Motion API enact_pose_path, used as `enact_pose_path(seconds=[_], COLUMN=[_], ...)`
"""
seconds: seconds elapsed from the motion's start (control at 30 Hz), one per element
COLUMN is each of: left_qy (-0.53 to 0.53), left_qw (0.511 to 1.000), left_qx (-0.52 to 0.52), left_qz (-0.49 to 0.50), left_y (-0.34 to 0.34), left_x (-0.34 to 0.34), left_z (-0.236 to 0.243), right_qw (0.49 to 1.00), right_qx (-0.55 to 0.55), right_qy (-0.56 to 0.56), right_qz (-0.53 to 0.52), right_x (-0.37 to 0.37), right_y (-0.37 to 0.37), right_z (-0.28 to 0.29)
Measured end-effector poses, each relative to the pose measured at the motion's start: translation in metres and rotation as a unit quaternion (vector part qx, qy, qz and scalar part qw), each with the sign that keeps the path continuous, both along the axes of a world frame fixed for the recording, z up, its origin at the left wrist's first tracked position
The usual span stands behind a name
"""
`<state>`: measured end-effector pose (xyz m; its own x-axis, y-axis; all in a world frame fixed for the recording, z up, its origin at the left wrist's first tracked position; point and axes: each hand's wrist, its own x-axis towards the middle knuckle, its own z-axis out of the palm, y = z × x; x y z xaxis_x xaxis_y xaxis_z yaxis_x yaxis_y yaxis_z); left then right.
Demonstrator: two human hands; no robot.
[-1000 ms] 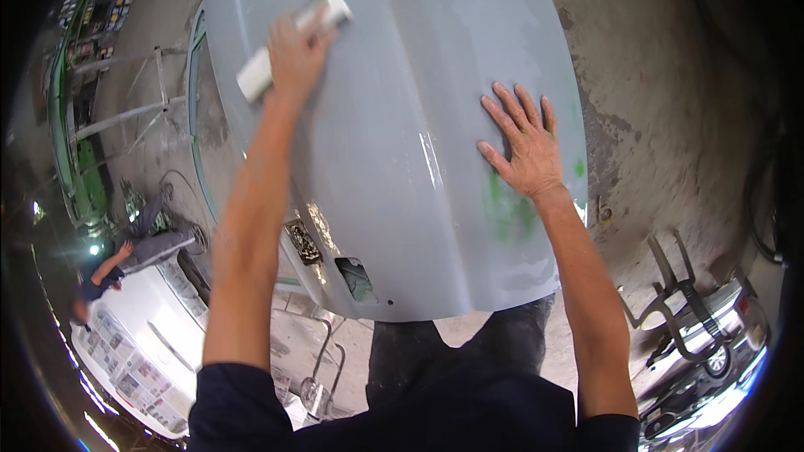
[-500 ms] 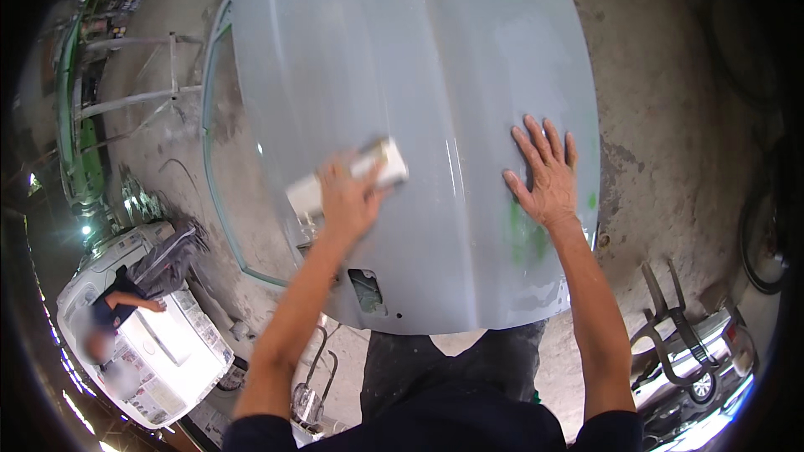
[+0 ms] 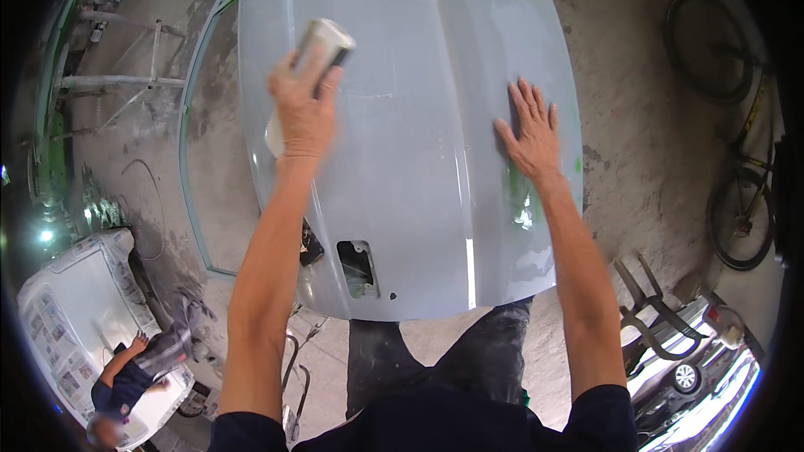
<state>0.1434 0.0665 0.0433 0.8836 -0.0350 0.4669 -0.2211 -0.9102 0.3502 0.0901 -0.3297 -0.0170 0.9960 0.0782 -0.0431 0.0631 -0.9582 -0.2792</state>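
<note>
A grey primed car door panel (image 3: 385,176) lies flat in front of me, wet and shiny in places. My left hand (image 3: 303,113) is closed around a long, pale sanding block (image 3: 328,36) near the panel's left side, slightly blurred by motion. The block points lengthwise, away from me, and its lower end shows beside my wrist. On the right part of the panel, my right hand (image 3: 533,132) rests flat with fingers spread, holding nothing. A green patch (image 3: 521,201) shows through beside its wrist. Close to me is a square handle opening (image 3: 358,268).
The door's pale green window frame (image 3: 186,142) juts out to the left. Beyond it stands a metal rack (image 3: 155,54). At lower left, a person (image 3: 121,377) is at a white car body (image 3: 117,285) partly covered with paper. A bicycle (image 3: 741,192) and a metal stand (image 3: 657,310) are on the right.
My left hand has moved the sanding block away from me and a little left, turning it from slanted to more lengthwise. My right hand stays flat on the panel. The view has shifted slightly.
</note>
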Motion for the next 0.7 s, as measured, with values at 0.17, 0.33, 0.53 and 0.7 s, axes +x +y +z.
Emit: enact_pose_path(seconds=[0.17,0.33,0.53,0.7], left_qy=[-0.043,0.072,0.092,0.104], left_qw=[0.958,0.83,0.783,0.732], left_qx=[-0.252,-0.477,-0.547,-0.616], left_qz=[0.133,0.279,0.28,0.271], left_y=[0.038,0.063,0.072,0.058], left_x=[-0.072,-0.18,-0.263,-0.279], left_z=[0.079,0.109,0.072,0.06], right_qw=[0.998,0.992,0.99,0.983], right_qx=[0.015,0.058,0.029,0.03], right_qy=[-0.049,-0.091,-0.082,-0.061], right_qz=[0.043,0.068,0.112,0.173], right_x=[0.017,0.117,0.181,0.122], right_y=[0.12,0.232,0.261,0.247], right_z=[-0.013,-0.017,-0.025,-0.012])
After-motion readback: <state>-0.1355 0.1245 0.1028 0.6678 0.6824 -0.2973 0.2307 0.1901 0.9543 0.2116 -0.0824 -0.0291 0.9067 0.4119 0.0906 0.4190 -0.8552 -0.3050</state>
